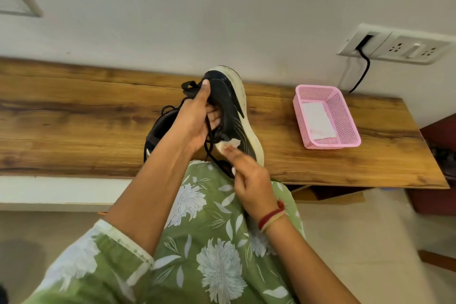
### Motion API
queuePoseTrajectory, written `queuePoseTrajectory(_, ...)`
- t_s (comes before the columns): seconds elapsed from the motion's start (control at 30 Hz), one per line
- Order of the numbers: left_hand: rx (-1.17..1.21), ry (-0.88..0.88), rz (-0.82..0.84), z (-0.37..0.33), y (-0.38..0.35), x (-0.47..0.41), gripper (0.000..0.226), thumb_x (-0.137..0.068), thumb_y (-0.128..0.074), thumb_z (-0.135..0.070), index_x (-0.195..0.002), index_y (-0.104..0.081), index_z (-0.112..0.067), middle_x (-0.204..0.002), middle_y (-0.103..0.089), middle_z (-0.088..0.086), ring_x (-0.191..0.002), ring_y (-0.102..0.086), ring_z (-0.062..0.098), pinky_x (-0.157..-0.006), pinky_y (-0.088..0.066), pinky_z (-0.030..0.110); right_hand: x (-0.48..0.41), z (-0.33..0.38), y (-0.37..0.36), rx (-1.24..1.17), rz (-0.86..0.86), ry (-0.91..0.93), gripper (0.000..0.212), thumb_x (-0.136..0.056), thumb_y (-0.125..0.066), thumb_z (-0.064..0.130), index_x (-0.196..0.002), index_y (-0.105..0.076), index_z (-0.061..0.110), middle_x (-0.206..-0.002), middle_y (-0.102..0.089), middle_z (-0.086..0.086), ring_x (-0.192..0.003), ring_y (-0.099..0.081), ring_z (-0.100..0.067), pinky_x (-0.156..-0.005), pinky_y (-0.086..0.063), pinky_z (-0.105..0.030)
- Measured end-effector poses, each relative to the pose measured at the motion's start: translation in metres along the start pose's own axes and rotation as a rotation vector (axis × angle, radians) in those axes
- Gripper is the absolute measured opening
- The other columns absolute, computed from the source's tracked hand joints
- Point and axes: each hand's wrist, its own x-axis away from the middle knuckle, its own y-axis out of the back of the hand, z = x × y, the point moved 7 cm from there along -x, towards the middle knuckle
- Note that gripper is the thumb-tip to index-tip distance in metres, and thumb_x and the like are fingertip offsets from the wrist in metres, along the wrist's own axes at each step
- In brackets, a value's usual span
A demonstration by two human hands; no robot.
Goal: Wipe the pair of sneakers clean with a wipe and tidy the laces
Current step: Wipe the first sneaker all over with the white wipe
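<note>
Sneaker [158, 131] behind left hand [195, 121], largely hidden

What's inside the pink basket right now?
A white sheet, probably a spare wipe, lies flat on the floor of the pink basket. Nothing else shows inside. The near wall covers the strip of floor just behind it.

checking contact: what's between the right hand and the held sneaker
A white wipe, pinched by the right hand, touches the side of the black sneaker; the head view shows it.
</note>
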Motion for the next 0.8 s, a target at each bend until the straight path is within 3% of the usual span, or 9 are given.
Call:
queuePoseTrajectory(0.1,-0.025,0.008,0.026,0.001,-0.007,-0.003,0.045,-0.097,-0.046,-0.039,-0.118,-0.055,0.0,-0.095,-0.071,0.012,-0.086,-0.071,0.018,-0.073,-0.058,0.029,-0.031,0.009,0.043,-0.131,-0.353,-0.106,0.049,-0.085,-0.041,-0.002,-0.132,-0.049,0.009,-0.126,-0.057,-0.003,-0.099,-0.06,-0.007,-0.087,-0.049,-0.019)
queuePoseTrajectory(0.17,-0.022,0.007,0.038,0.002,-0.009,-0.003,0.043,-0.097,-0.045,-0.039,-0.116,-0.056,-0.001,-0.09,-0.072,0.011,-0.082,-0.071,0.017,-0.072,-0.058,0.028,-0.055,0.018,0.058,-0.062,-0.428,-0.075,0.048,-0.084,-0.043,-0.005,-0.129,-0.051,0.006,-0.127,-0.058,-0.009,-0.112,-0.056,-0.015,-0.096,-0.044,-0.023)
queuePoseTrajectory(0.37,0.001,-0.004,-0.011,0.001,-0.004,0.0,0.047,-0.098,-0.043,-0.041,-0.119,-0.055,-0.001,-0.089,-0.069,0.011,-0.072,-0.07,0.014,-0.068,-0.058,0.027,-0.038,0.008,0.011,0.162,-0.123,-0.002,0.06,-0.084,-0.038,-0.003,-0.141,-0.035,0.014,-0.139,-0.049,-0.007,-0.125,-0.047,-0.013,-0.106,-0.032,-0.017)
queuePoseTrajectory(0.5,0.004,0.014,0.014,0.0,-0.002,0.002,0.044,-0.097,-0.046,-0.039,-0.117,-0.057,-0.002,-0.098,-0.07,0.013,-0.082,-0.071,0.016,-0.069,-0.058,0.026,0.003,0.002,-0.013,0.2,0.122,0.056,0.055,-0.079,-0.045,-0.004,-0.13,-0.053,0.013,-0.133,-0.053,-0.002,-0.119,-0.054,-0.016,-0.098,-0.047,-0.037)
queuePoseTrajectory(0.53,-0.026,0.015,0.031,0.0,-0.006,0.005,0.039,-0.097,-0.047,-0.038,-0.113,-0.058,-0.004,-0.094,-0.072,0.01,-0.079,-0.071,0.015,-0.066,-0.058,0.025,0.007,0.0,-0.007,0.108,0.091,-0.018,0.054,-0.08,-0.045,-0.006,-0.128,-0.055,0.017,-0.131,-0.054,0.002,-0.111,-0.058,-0.012,-0.093,-0.051,-0.034)
queuePoseTrajectory(0.6,-0.092,0.006,0.048,0.001,-0.013,0.011,0.031,-0.096,-0.049,-0.035,-0.104,-0.061,-0.007,-0.087,-0.073,0.007,-0.076,-0.071,0.015,-0.068,-0.057,0.025,0.007,-0.002,0.025,-0.152,-0.137,-0.26,0.049,-0.087,-0.046,-0.008,-0.12,-0.059,0.026,-0.122,-0.059,0.008,-0.081,-0.057,0.005,-0.069,-0.05,-0.016)
queuePoseTrajectory(0.67,-0.13,0.007,0.062,0.003,-0.017,0.018,0.028,-0.095,-0.051,-0.034,-0.101,-0.063,-0.009,-0.095,-0.072,0.01,-0.084,-0.067,0.02,-0.08,-0.054,0.031,0.006,0.0,0.065,-0.386,-0.405,-0.407,0.042,-0.09,-0.048,-0.004,-0.109,-0.062,0.03,-0.107,-0.065,0.011,-0.064,-0.053,0.005,-0.055,-0.043,-0.01)
queuePoseTrajectory(0.73,-0.136,0.004,0.095,0.004,-0.02,0.029,0.023,-0.093,-0.053,-0.032,-0.099,-0.065,-0.013,-0.1,-0.072,0.01,-0.087,-0.066,0.019,-0.081,-0.053,0.032,0.005,0.003,0.101,-0.502,-0.59,-0.448,0.034,-0.091,-0.049,0.001,-0.1,-0.065,0.03,-0.099,-0.066,0.013,-0.075,-0.058,0.006,-0.061,-0.046,-0.01)
queuePoseTrajectory(0.8,-0.121,-0.007,0.119,0.008,-0.021,0.041,0.018,-0.092,-0.054,-0.028,-0.094,-0.066,-0.016,-0.091,-0.074,0.003,-0.081,-0.067,0.015,-0.071,-0.054,0.028,0.005,0.006,0.123,-0.548,-0.661,-0.444,0.031,-0.091,-0.05,0.002,-0.096,-0.066,0.028,-0.102,-0.065,0.01,-0.091,-0.059,0.005,-0.073,-0.047,-0.012)
